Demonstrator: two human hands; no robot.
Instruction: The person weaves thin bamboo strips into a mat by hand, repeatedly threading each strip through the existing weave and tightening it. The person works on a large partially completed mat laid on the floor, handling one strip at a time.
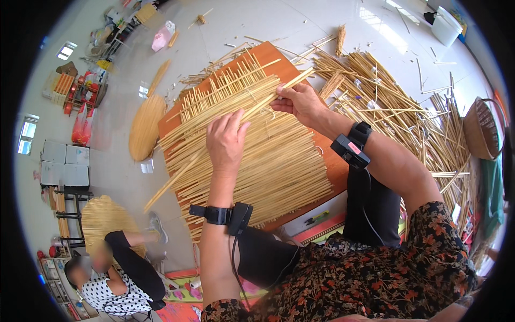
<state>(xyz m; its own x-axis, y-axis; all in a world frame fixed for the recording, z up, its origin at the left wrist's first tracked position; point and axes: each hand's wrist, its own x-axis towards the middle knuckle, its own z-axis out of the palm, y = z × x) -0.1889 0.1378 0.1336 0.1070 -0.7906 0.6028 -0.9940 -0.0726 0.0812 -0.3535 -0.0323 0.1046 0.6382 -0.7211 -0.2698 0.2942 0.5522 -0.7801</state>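
Pale straw-coloured stalks point(252, 177) lie in parallel rows on an orange-brown board point(281, 59), with shorter pieces crossing near its far side. My left hand point(225, 137) rests over the middle of the rows, fingers bent round long stalks that run diagonally from lower left to upper right. Higher and to the right, my right hand point(298, 104) pinches that diagonal bundle between thumb and fingers. A small white curved piece, like cord or wire, shows just below my right fingers. Both wrists carry black strapped devices.
Loose stalk piles point(386, 96) cover the floor at right, beside a woven basket point(477, 129) and white bucket point(445, 26). An oval woven mat point(145, 126) lies left. A seated person point(123, 290) is at lower left beside another mat point(102, 217). Shelving and boxes point(64, 166) line the left side.
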